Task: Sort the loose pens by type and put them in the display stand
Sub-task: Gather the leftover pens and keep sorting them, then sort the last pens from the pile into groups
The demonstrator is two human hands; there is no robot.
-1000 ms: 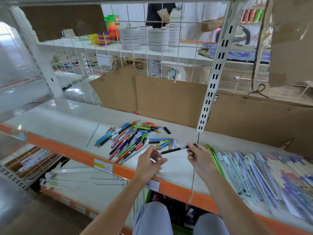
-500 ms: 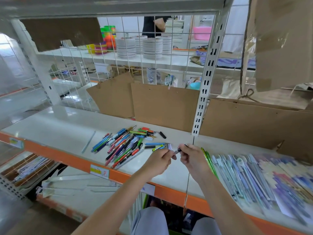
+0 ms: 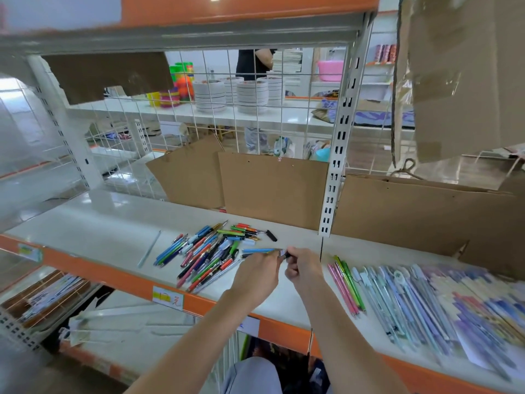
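A heap of loose pens (image 3: 210,251) in blue, red, green and black lies on the white shelf (image 3: 113,234). Just right of the heap my left hand (image 3: 257,275) and my right hand (image 3: 304,270) meet, fingers curled, both pinching a short black pen (image 3: 285,253) of which only a small part shows between them. A blue pen (image 3: 257,250) lies beside my left fingertips. A black cap piece (image 3: 272,236) lies apart at the heap's far right. No display stand is in view.
Rows of pens in clear sleeves (image 3: 412,302) fill the shelf to the right, with pink and green pens (image 3: 348,285) at their left edge. Cardboard sheets (image 3: 272,189) lean at the back against a wire grid. A white upright post (image 3: 335,166) divides the bays.
My hands have come together along the black pen; its long visible length has shrunk to a stub between them. The camera tilted upward.
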